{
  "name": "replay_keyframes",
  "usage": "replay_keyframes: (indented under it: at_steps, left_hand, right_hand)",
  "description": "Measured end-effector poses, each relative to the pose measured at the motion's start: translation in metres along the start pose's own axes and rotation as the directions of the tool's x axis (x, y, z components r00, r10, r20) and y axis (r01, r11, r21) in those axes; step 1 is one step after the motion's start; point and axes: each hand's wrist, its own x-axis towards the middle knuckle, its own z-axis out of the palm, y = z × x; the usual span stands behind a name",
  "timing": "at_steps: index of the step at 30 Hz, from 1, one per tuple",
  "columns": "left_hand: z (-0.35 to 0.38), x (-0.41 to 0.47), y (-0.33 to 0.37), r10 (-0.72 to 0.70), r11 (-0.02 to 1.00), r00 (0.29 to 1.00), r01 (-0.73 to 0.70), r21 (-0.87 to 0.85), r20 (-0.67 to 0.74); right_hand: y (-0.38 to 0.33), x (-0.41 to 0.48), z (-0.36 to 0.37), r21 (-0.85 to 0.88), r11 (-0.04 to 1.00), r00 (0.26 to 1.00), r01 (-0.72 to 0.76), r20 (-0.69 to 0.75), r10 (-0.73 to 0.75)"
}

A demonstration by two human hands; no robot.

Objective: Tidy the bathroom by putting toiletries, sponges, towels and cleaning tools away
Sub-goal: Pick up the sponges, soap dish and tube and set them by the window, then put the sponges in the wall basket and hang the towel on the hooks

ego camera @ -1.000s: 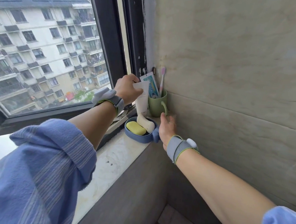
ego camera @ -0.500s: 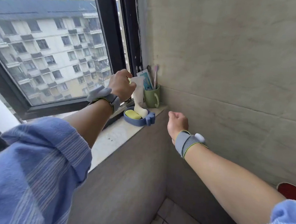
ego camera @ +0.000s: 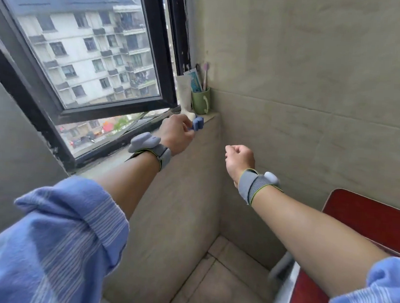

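Your left hand [ego camera: 176,135] has let go of the tube [ego camera: 183,91] and dropped to the soap dish [ego camera: 197,124]; your right hand [ego camera: 239,161] has pulled back off the sill [ego camera: 211,116].

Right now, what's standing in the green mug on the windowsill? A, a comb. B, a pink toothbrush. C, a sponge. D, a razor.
B: a pink toothbrush stands upright in the green mug, its head well above the rim.
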Motion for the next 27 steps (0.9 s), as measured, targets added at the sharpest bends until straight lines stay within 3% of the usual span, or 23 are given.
replay_keyframes:
  at_steps: [6,14,19,24,27]
  left_hand:
    - [-0.015,-0.08,0.02,0.077,0.997,0.996,-0.076,-0.024,0.038]
    - [-0.023,-0.22,0.048,0.179,0.979,0.976,-0.165,-0.118,0.122]
    - [-0.011,-0.285,0.111,0.248,0.96,0.944,-0.21,-0.184,0.217]
    - [0.026,-0.338,0.214,0.392,0.91,0.87,-0.319,-0.264,0.298]
    - [0.042,-0.35,0.242,0.422,0.898,0.851,-0.345,-0.272,0.313]
  right_hand:
    - [0.012,-0.071,-0.053,-0.02,0.999,0.996,0.034,-0.083,-0.036]
    - [0.06,-0.211,-0.16,-0.201,0.978,0.979,0.048,-0.184,-0.086]
    - [0.074,-0.279,-0.255,-0.353,0.935,0.956,0.04,-0.259,-0.138]
    - [0.086,-0.32,-0.378,-0.487,0.871,0.902,-0.066,-0.403,-0.156]
    - [0.097,-0.328,-0.414,-0.644,0.761,0.888,-0.078,-0.391,-0.24]
